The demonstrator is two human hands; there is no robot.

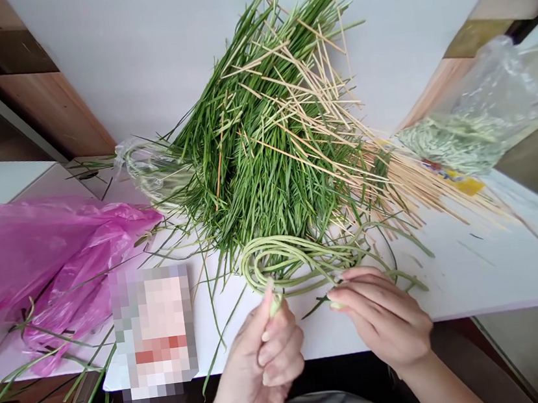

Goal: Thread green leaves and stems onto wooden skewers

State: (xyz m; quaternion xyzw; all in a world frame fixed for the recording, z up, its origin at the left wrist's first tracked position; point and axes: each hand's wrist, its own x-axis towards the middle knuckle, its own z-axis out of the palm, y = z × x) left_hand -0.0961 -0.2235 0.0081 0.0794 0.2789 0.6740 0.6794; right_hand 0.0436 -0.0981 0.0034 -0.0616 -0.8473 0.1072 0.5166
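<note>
Left hand (256, 360) pinching end of pale-green curled garlic-scape coil (296, 265); right hand (381, 317) pinching another strand. Coil on white table (458, 270) just ahead of grips, touching heap of long green leaves (263, 156).

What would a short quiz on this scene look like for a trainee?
1. True or false: the crumpled pink plastic bag lies to the left of the heap of long, thin green leaves.
2. Which is nearer the crinkled clear plastic bag: the left hand or the right hand?
3. What lies looped on the white tabletop, just beyond the hands?

Key: 1. True. 2. The right hand. 3. Coiled pale-green stalks.
</note>
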